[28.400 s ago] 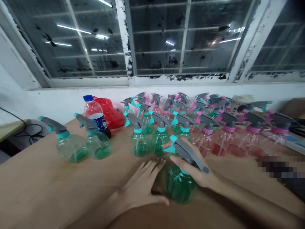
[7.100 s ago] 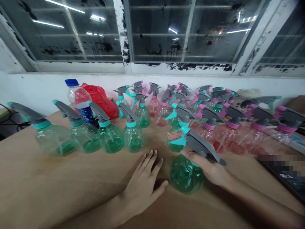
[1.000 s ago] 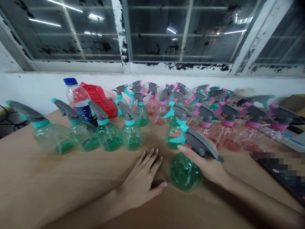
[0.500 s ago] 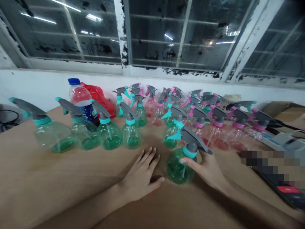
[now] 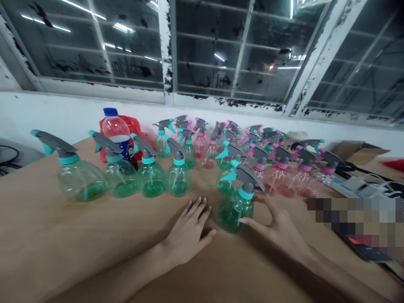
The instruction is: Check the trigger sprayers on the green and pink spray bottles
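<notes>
A green spray bottle with a teal collar and grey trigger stands upright on the brown table. My right hand sits just right of it, fingers spread, thumb tip against the bottle's lower side and index finger behind the trigger. My left hand lies flat and open on the table, left of the bottle and not touching it. Behind my left hand, a row of green spray bottles runs toward the left.
Several pink and green spray bottles crowd the back of the table under the window. A drink bottle with a blue cap and a red bag stand back left. A power strip with cables lies on the right.
My right hand stood the green bottle upright on the table and loosened its hold, sliding from the trigger to the bottle's side. The view swung a little right. My left hand stayed flat.
</notes>
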The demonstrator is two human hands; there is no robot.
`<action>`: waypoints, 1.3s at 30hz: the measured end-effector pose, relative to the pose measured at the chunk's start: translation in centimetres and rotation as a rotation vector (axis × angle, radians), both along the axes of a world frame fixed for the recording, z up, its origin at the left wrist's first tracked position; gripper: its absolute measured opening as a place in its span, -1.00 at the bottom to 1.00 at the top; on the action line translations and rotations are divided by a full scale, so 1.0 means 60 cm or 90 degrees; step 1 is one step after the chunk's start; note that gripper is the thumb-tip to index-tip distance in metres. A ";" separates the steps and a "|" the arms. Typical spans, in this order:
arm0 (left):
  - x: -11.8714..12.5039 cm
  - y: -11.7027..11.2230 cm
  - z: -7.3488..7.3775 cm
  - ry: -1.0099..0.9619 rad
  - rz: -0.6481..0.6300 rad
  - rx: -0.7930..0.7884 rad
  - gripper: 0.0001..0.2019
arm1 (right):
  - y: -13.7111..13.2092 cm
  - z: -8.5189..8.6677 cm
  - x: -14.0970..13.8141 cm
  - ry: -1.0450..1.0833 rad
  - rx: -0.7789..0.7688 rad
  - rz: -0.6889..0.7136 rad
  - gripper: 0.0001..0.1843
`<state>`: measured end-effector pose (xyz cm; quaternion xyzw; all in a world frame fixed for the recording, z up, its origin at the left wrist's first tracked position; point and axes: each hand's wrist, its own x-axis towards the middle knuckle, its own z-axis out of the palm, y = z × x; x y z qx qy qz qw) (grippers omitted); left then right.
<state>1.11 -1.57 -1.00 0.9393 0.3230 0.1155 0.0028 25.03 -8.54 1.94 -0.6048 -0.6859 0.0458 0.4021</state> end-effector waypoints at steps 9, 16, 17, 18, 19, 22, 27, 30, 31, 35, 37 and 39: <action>-0.029 -0.010 -0.005 -0.024 0.026 0.026 -0.49 | 0.051 0.019 -0.048 -0.041 0.016 -0.004 -0.44; -0.024 -0.016 -0.012 -0.053 0.064 0.044 -0.53 | 0.100 0.026 -0.080 -0.163 0.055 -0.053 -0.44; -0.024 -0.017 -0.013 -0.055 0.067 0.046 -0.53 | 0.105 0.026 -0.084 -0.181 0.065 -0.058 -0.44; -0.023 -0.018 -0.014 -0.057 0.068 0.047 -0.54 | 0.109 0.027 -0.087 -0.197 0.072 -0.061 -0.44; -0.023 -0.018 -0.015 -0.058 0.069 0.048 -0.54 | 0.113 0.027 -0.090 -0.208 0.077 -0.062 -0.44; -0.024 -0.019 -0.016 -0.056 0.068 0.049 -0.54 | 0.123 0.029 -0.098 -0.226 0.077 -0.071 -0.44; -0.024 -0.019 -0.010 -0.033 0.070 0.044 -0.52 | 0.138 0.032 -0.104 -0.260 0.055 -0.085 -0.43; -0.023 -0.019 -0.006 -0.005 0.080 0.047 -0.51 | 0.149 0.035 -0.108 -0.276 0.039 -0.096 -0.44; -0.023 -0.019 -0.005 -0.001 0.081 0.049 -0.51 | 0.152 0.036 -0.110 -0.279 0.036 -0.103 -0.45; -0.023 -0.018 -0.005 0.002 0.075 0.053 -0.51 | 0.162 0.040 -0.120 -0.278 0.024 -0.133 -0.44; -0.023 -0.018 -0.006 0.003 0.074 0.051 -0.51 | 0.163 0.042 -0.125 -0.274 0.021 -0.143 -0.44; -0.023 -0.017 -0.007 0.002 0.070 0.047 -0.50 | 0.160 0.044 -0.126 -0.273 0.022 -0.141 -0.40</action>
